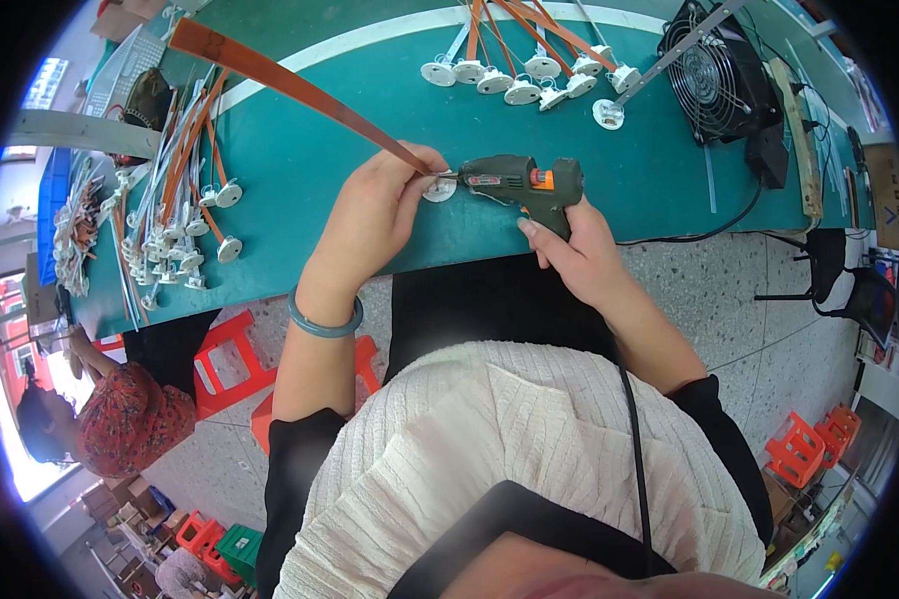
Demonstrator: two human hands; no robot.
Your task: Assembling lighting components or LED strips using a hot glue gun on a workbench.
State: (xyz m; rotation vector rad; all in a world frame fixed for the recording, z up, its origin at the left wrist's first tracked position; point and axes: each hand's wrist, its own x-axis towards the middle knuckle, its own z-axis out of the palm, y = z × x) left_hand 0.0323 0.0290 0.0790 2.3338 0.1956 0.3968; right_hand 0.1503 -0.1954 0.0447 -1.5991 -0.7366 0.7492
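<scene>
My right hand (581, 252) is wrapped round the grip of a dark green glue gun (514, 178) with orange parts. Its nozzle points left and meets a small white round piece (440, 189) at the table's near side. Fingers of my left hand (382, 205) pinch that piece where a long orange-brown strip (290, 85) joins it. The strip slants up and away to the far left. My fingers and the nozzle partly cover the joint, so I cannot make out the glue there.
White discs on strips (522, 90) lie in a group at the far side. More such pieces (175, 240) are heaped at the left. A black fan (714, 80) stands far right on the green table (310, 150). Another person (130, 414) sits at the left, near red stools (232, 364).
</scene>
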